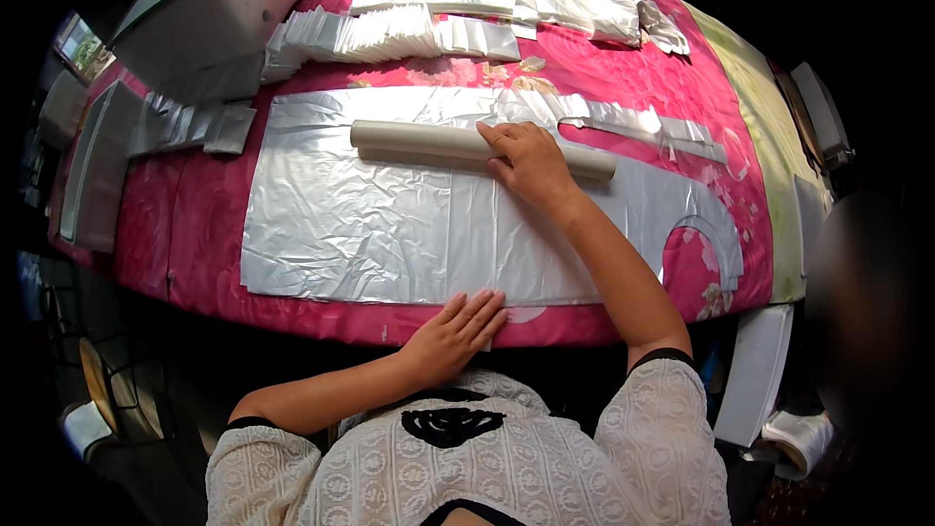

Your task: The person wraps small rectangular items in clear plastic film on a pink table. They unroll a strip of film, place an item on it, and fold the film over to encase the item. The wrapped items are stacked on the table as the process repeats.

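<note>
Fingers (495, 136) of the right hand (531, 166) lie flat and close together across a grey tube (429, 140), whose long axis runs left to right on the far part of a silver sheet (370, 224). Left hand (456, 331), fingers slightly spread, presses the sheet's near edge at the tabletop (195, 234) rim. Folded silver pieces (380, 36) lie beyond; open sheet stays between the hands.
</note>
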The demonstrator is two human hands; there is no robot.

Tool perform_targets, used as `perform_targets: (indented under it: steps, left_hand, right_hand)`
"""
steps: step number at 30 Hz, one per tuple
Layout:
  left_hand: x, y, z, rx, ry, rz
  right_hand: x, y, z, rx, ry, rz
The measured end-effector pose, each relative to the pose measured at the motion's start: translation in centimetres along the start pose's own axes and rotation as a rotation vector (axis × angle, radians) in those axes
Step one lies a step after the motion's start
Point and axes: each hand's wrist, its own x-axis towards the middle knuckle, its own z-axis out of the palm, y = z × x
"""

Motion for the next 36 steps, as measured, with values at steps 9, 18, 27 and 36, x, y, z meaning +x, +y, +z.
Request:
perform_targets:
  steps: [9, 18, 27, 36]
  left_hand:
    - [-2.2, -2.8, -0.9, -0.267, 0.023, 0.121]
    - [-2.6, -5.0, -1.5, -0.67, 0.161, 0.189]
    - [0.2, -7.4, -3.4, -0.411, 0.175, 0.007]
    - [3.6, -7.6, -5.0, -1.08, 0.277, -0.708]
  right_hand:
    - [-3.2, -2.5, -0.3, 0.288, -0.107, -0.184]
    - [-10.7, -6.9, -0.8, 0.347, -0.187, -0.286]
    - [-11.0, -6.7, 0.6, 0.15, 0.041, -0.179]
    - [-8.3, -6.1, -0.2, 0.539, -0.11, 0.456]
